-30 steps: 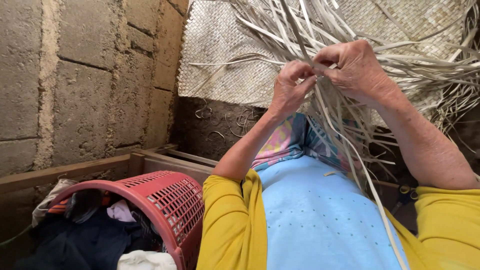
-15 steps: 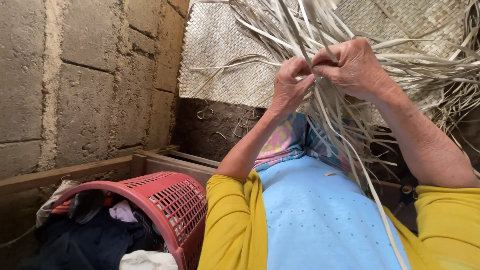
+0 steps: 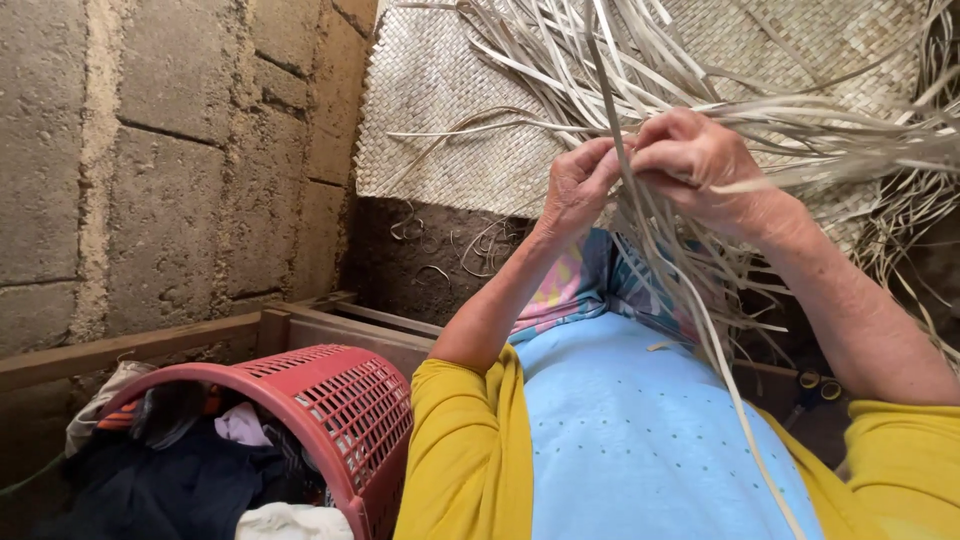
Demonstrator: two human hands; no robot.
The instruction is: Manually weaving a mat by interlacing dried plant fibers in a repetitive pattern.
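Note:
A pale woven mat (image 3: 440,130) hangs ahead, with many loose dried leaf strips (image 3: 700,90) fanning out from its unfinished edge. My left hand (image 3: 577,187) pinches a few of these strips, fingers closed around them. Right beside it, my right hand (image 3: 695,160) grips another bundle of strips, its fingers curled over them. The two hands almost touch. One long strip (image 3: 735,400) trails down over my light blue top. My sleeves are yellow.
A rough block wall (image 3: 160,160) stands on the left. A red plastic laundry basket (image 3: 340,400) with clothes sits at lower left, against a wooden frame (image 3: 300,325). Dark earth floor with strip scraps (image 3: 440,250) lies below the mat.
Both hands stay together on the strips, shifting only slightly as the fingers work them. The view has barely moved.

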